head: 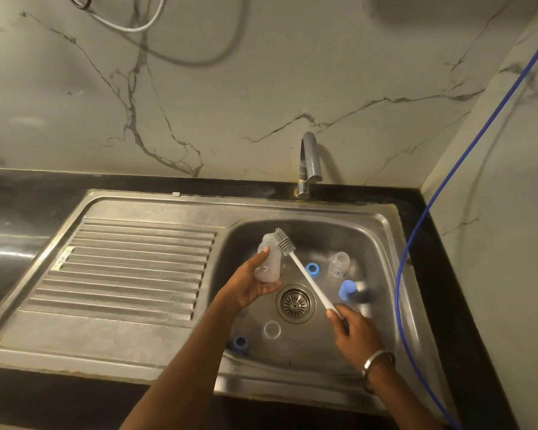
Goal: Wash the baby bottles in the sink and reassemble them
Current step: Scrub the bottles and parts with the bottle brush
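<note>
Over the sink [385, 231] the left hand [251, 285] gripped a clear bottle [268, 259] — tilted, above the drain — while the right hand [353, 332] held the brush [295, 265], bristles beside the bottle's mouth.

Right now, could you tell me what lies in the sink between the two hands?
In the head view, the round drain strainer lies between the left hand and the right hand.

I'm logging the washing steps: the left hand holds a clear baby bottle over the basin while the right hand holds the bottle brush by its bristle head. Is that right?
Not quite. The head view shows the right hand holding the bottle brush by the far end of its white handle, not its bristle head, which is up at the bottle's mouth. The left hand does hold the clear baby bottle over the basin.
</note>
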`<state>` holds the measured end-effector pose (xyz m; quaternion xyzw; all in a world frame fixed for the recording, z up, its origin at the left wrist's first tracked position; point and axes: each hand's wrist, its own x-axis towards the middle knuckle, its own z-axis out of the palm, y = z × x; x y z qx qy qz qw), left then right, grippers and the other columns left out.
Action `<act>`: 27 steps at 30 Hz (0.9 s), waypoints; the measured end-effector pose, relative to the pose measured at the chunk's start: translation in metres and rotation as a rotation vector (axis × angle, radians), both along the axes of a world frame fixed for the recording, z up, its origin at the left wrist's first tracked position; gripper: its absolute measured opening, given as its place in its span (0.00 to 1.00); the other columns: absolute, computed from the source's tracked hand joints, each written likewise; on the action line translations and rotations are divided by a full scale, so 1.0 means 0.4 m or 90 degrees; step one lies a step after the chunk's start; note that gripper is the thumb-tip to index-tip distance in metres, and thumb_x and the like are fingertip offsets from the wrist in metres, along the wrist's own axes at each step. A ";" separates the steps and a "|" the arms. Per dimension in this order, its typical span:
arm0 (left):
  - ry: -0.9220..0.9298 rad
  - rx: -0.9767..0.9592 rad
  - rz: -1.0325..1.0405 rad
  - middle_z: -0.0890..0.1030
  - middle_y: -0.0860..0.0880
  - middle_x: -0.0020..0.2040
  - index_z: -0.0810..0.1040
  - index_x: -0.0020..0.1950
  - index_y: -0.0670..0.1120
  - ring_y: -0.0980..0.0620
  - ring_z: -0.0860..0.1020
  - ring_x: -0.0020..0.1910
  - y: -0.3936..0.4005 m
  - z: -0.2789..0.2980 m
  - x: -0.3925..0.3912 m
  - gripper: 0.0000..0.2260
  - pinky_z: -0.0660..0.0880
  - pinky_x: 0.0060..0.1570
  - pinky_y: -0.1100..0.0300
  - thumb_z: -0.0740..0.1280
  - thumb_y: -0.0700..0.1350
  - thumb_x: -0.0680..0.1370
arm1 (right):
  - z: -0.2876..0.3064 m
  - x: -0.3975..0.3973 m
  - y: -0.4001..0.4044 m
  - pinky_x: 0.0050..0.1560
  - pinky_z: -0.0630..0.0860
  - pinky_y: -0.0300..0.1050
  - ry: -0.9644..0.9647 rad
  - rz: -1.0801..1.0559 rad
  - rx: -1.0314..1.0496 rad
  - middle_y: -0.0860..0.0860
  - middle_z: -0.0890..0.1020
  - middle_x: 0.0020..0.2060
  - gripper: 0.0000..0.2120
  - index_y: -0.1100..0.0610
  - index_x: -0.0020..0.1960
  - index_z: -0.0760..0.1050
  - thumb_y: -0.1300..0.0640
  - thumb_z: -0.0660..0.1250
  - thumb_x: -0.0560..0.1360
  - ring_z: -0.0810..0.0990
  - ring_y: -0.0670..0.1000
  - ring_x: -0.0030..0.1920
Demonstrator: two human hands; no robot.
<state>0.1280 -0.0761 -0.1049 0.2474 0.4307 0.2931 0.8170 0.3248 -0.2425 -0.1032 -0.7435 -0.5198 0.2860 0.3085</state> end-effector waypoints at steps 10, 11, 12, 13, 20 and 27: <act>-0.030 -0.009 -0.007 0.80 0.43 0.45 0.70 0.66 0.41 0.48 0.79 0.39 -0.005 0.015 0.019 0.27 0.76 0.35 0.59 0.68 0.57 0.75 | -0.002 0.005 0.009 0.32 0.69 0.35 0.015 -0.016 -0.007 0.48 0.73 0.24 0.11 0.54 0.41 0.76 0.52 0.61 0.79 0.74 0.46 0.29; -0.016 0.010 -0.005 0.79 0.43 0.46 0.68 0.68 0.42 0.49 0.79 0.39 -0.005 0.015 0.020 0.29 0.75 0.36 0.59 0.70 0.57 0.74 | -0.006 0.005 0.004 0.32 0.69 0.35 0.013 -0.010 -0.009 0.48 0.73 0.25 0.11 0.54 0.40 0.76 0.52 0.62 0.79 0.73 0.46 0.28; -0.004 0.021 -0.007 0.78 0.43 0.48 0.66 0.69 0.43 0.49 0.79 0.39 -0.005 0.015 0.022 0.31 0.76 0.36 0.59 0.72 0.55 0.73 | -0.008 0.005 0.001 0.32 0.70 0.36 0.012 -0.011 -0.013 0.49 0.74 0.25 0.11 0.54 0.40 0.76 0.52 0.62 0.79 0.74 0.46 0.28; 0.000 0.022 -0.016 0.76 0.42 0.50 0.65 0.69 0.44 0.48 0.79 0.39 -0.008 0.015 0.025 0.32 0.76 0.37 0.59 0.75 0.53 0.71 | -0.009 0.005 0.001 0.33 0.70 0.38 0.015 -0.020 -0.015 0.49 0.75 0.26 0.11 0.54 0.41 0.76 0.52 0.61 0.79 0.74 0.47 0.29; -0.029 -0.027 0.025 0.75 0.40 0.58 0.73 0.64 0.43 0.43 0.79 0.54 -0.009 -0.002 0.026 0.24 0.80 0.51 0.45 0.74 0.50 0.71 | 0.010 0.012 0.011 0.37 0.74 0.47 0.022 -0.028 -0.012 0.50 0.76 0.27 0.12 0.57 0.43 0.77 0.52 0.61 0.80 0.77 0.52 0.32; -0.048 -0.053 -0.025 0.81 0.40 0.46 0.74 0.60 0.41 0.45 0.80 0.43 -0.028 0.022 0.034 0.19 0.78 0.41 0.53 0.65 0.50 0.74 | 0.004 0.003 0.015 0.36 0.71 0.42 0.019 -0.033 -0.040 0.49 0.75 0.28 0.12 0.56 0.41 0.76 0.53 0.60 0.80 0.75 0.51 0.33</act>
